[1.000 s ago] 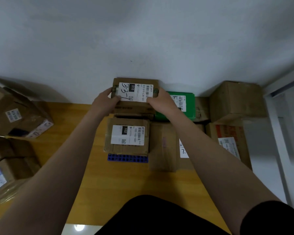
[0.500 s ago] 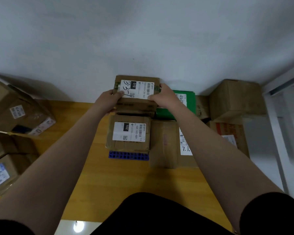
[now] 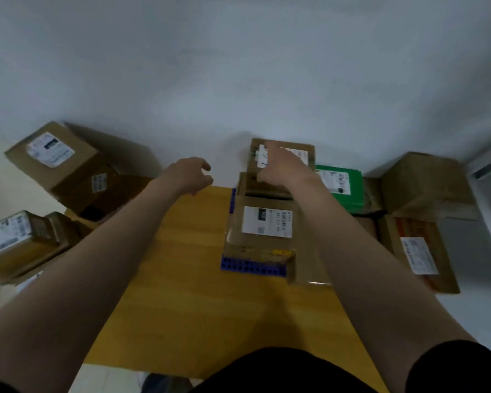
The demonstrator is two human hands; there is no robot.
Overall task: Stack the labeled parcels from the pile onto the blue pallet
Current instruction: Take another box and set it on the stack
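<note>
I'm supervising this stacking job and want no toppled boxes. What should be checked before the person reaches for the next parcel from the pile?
1. Left hand free: ok, open and off the stack, holding nothing.
2. Right hand clear of the top parcel: not ok, it lies over the label; whether it grips cannot tell.
3. Top parcel seated squarely: cannot tell, the hand and blur hide its edges.
4. Front parcel on the blue pallet: ok, it rests flat with its label up.
5. Pile parcels reachable on the left: ok, nothing blocks them.
</note>
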